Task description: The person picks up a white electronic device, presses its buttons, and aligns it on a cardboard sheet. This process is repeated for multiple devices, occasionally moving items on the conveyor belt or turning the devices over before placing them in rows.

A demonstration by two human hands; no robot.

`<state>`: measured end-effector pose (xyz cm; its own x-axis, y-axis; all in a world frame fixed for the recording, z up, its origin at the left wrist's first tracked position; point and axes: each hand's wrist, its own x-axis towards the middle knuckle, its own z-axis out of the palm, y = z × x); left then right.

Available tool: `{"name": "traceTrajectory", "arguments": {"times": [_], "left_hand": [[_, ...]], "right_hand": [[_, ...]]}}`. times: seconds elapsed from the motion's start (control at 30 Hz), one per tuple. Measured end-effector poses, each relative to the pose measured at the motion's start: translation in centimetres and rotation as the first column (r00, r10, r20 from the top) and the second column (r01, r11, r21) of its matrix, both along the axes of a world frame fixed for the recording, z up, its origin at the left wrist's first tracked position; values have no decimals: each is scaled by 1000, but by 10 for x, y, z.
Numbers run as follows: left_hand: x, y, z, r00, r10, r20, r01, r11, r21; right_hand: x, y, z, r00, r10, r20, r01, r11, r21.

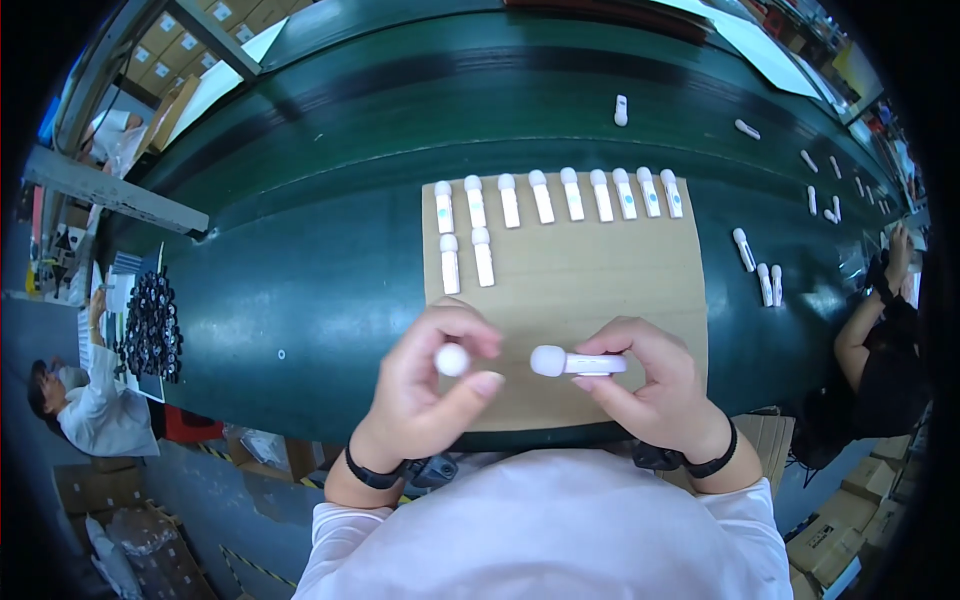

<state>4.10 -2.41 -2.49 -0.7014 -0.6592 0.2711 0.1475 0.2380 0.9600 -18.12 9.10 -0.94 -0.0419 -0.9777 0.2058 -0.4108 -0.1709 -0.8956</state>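
A cardboard sheet lies in front of me on the green work surface. Above its near part, my right hand pinches a small white wand-shaped device level between thumb and fingers, its round head pointing left. My left hand curls around another white wand, seen almost end-on, so only its round head shows. The two hands are apart. Along the far edge of the sheet stands a row of several white wands, some with a coloured oval on the body. Two more wands lie below the row's left end.
More white wands lie scattered on the green surface to the right. Several black parts are heaped at far left, beside a seated person. Another person works at right. A metal post stands at upper left.
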Motion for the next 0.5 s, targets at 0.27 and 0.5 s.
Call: {"name": "traceTrajectory", "arguments": {"times": [0.27, 0.5], "left_hand": [[-20, 23, 1, 992, 123, 40, -110, 967, -231], [-21, 28, 6, 991, 134, 30, -121, 956, -267]], "right_hand": [[11, 4, -11, 989, -12, 149, 28, 994, -107], [4, 11, -17, 984, 14, 180, 9, 992, -127]]}}
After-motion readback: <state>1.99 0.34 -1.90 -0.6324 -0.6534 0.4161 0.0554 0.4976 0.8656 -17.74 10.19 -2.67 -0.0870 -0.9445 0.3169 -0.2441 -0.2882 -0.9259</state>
